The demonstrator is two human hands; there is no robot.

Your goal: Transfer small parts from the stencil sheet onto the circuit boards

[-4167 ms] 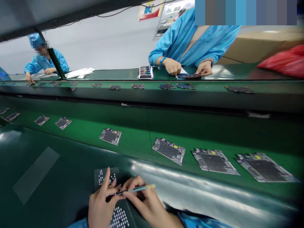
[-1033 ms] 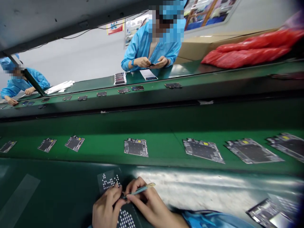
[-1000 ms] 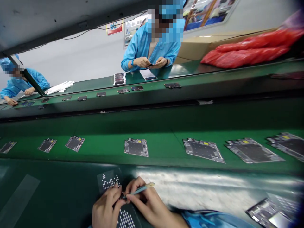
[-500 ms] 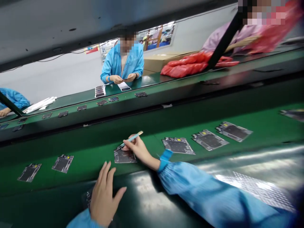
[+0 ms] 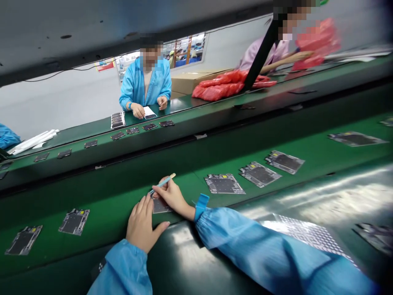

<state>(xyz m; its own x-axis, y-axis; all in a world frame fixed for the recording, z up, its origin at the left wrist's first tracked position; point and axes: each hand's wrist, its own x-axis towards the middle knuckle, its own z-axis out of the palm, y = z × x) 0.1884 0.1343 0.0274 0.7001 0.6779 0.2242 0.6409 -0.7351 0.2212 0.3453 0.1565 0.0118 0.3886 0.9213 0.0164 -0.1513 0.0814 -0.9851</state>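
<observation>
My right hand grips a slim, pen-like light-blue tool with a cream-coloured end pointing up and right. The tool's lower tip is at a dark circuit board on the green belt; its exact kind is not clear. My left hand lies at the left side of that board, fingers stretched out and thumb spread, holding nothing. The fingertips reach the board's upper left corner, close to the tool's tip. Both hands partly cover the board.
More circuit boards lie along the green belt to both sides. Clear dotted plastic sheet and another board rest on the near metal surface. Across stands a person in blue, beside red plastic bags and a cardboard box.
My left hand has moved up and right to the board's side. The right hand stays at the board with the tool. The person across has lowered one hand to the white sheet.
</observation>
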